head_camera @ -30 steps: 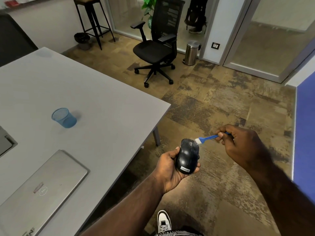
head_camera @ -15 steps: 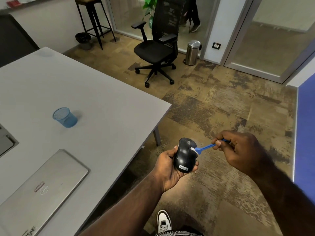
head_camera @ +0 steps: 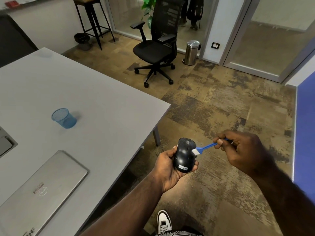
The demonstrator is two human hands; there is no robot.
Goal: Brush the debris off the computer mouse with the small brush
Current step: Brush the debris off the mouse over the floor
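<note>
Cupping the black mouse [head_camera: 185, 155] in our left hand [head_camera: 167, 169] (label toward us), we hold it beside the grey table [head_camera: 95, 92]. Our right hand [head_camera: 242, 150] pinches the blue brush [head_camera: 205, 148], bristles touching the mouse's right side

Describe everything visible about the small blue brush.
The small brush has a thin blue handle that looks like plastic and a short tuft of white bristles at one end. The right hand pinches the far end of the handle between thumb and fingers, covering that end. It slants down to the left, bristles against the right side of the black computer mouse, which the left hand holds above the floor, beside the table.
</note>
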